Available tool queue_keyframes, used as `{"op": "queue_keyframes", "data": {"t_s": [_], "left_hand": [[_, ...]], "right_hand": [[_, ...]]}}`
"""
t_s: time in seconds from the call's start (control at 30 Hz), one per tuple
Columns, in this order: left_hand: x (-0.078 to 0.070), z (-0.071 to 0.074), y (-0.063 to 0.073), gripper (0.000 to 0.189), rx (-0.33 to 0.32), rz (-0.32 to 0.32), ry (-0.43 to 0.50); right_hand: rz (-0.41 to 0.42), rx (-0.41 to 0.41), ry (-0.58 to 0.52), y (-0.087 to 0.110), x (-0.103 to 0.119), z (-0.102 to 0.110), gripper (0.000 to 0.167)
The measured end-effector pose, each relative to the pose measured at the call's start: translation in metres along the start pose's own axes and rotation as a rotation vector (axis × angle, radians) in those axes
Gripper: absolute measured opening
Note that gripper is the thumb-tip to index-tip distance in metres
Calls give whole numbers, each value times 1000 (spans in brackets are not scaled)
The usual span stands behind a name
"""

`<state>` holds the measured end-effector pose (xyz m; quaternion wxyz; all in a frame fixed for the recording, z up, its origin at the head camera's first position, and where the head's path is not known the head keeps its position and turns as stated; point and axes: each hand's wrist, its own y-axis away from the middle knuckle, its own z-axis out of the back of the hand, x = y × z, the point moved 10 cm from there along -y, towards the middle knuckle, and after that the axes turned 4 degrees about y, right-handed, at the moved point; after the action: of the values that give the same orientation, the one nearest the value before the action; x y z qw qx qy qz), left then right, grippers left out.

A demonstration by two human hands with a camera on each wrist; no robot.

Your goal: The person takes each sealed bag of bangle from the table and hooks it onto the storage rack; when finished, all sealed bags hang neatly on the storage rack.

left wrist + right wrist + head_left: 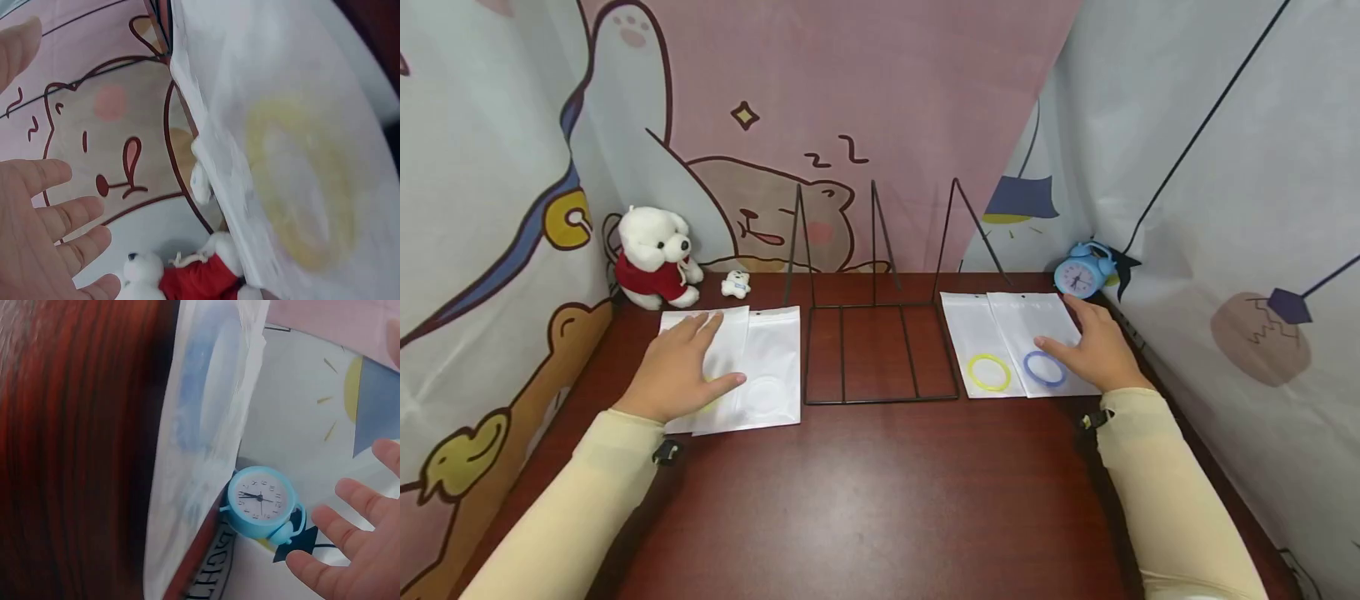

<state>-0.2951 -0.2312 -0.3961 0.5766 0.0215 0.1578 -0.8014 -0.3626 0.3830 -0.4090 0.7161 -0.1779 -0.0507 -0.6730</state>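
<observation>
My left hand (pixel 677 375), fingers spread, is over a white pouch (pixel 730 329) at the left, covering much of it. A blurred yellow ring (pixel 340 200) shows through that pouch in the left wrist view. Overlapping it is a second white pouch (pixel 775 346) with a pale ring inside. On the right, my right hand (pixel 1101 350) spreads its fingers by the outer edge of a pouch (pixel 1026 321) with a blue ring (pixel 1027 364). Beside this one lies a pouch (pixel 967 325) with a yellow ring (pixel 972 372). Neither hand grips anything.
A black wire rack (pixel 880 402) with upright dividers stands between the pouch pairs. At the back left sit a white plush bear (pixel 651 242) in red and a small white figure (pixel 735 284). A blue alarm clock (pixel 1077 275) stands at the back right, near printed curtains.
</observation>
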Motion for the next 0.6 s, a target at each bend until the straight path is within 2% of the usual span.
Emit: {"op": "queue_keyframes", "data": {"t_s": [0.23, 0.37, 0.6], "left_hand": [[-16, -18, -9, 98, 18, -38, 55], [-25, -27, -14, 98, 17, -59, 86], [-38, -40, -22, 94, 49, -61, 144]], "right_hand": [[-56, 5, -93, 3, -11, -5, 110], [-86, 29, -102, 2, -19, -9, 110], [-122, 33, -159, 0, -28, -15, 106]]}}
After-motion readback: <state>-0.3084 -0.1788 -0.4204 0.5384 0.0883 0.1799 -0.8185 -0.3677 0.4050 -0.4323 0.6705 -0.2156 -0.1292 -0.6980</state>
